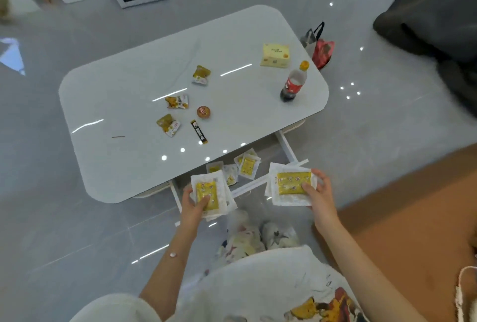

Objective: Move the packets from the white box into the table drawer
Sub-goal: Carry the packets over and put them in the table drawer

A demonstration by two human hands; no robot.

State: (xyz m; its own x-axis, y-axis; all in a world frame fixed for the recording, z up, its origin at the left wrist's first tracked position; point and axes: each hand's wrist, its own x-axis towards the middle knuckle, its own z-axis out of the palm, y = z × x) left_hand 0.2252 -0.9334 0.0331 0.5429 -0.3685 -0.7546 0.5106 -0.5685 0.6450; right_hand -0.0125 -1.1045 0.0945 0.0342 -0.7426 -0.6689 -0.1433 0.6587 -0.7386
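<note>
My left hand (194,206) grips a small stack of white packets with yellow centres (209,194) just over the left front corner of the open drawer (285,144). My right hand (318,192) holds another stack of the same packets (290,186) at the drawer's right front corner. Several packets (246,165) lie inside the drawer, partly under the table top. No white box holding packets is in view.
The white table (129,89) carries several snack wrappers (176,102), a dark sachet (198,132), a cola bottle (293,84) and a yellow tissue box (275,55). Bags (318,43) sit on the floor behind it. An orange-brown surface (413,218) lies at my right.
</note>
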